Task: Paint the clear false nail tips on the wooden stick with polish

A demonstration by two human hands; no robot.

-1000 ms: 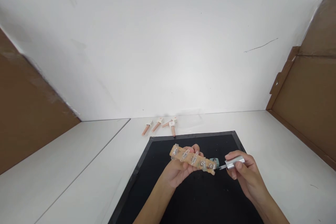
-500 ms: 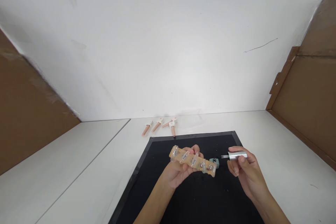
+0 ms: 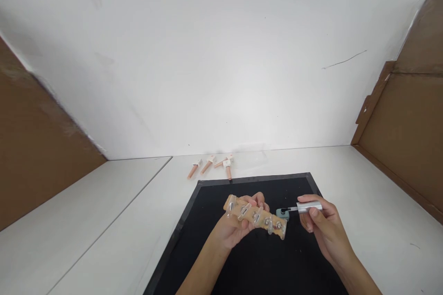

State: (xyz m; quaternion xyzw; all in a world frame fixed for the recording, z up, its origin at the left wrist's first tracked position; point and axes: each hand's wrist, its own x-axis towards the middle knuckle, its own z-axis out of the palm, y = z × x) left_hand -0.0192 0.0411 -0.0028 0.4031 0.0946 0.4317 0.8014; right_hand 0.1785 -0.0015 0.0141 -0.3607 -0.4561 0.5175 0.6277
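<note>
My left hand [image 3: 238,228] grips a tan strip [image 3: 265,221], tilted down to the right. Several clear false nail tips [image 3: 245,211] sit in a row across it, with round metallic bits showing between some of them. Beyond the strip's right end is a small green nail polish bottle [image 3: 283,214] with a dark mouth, partly hidden by the strip. In my right hand [image 3: 320,216] is a nail polish brush [image 3: 309,207] with a silver cap-handle, pinched between thumb and fingers. Its dark tip points left and is at the bottle's mouth; whether it is inside I cannot tell.
A black mat [image 3: 263,262] with a taped edge lies under both hands. Behind it, several small bottles with pink caps [image 3: 206,168] and white bodies lie on the white table [image 3: 114,203]. A white wall [image 3: 221,64] stands behind, with brown cardboard [image 3: 408,115] at both sides.
My right hand has moved slightly left, bringing the brush tip from right of the bottle to its mouth. The strip in my left hand has tipped a little further down at its right end.
</note>
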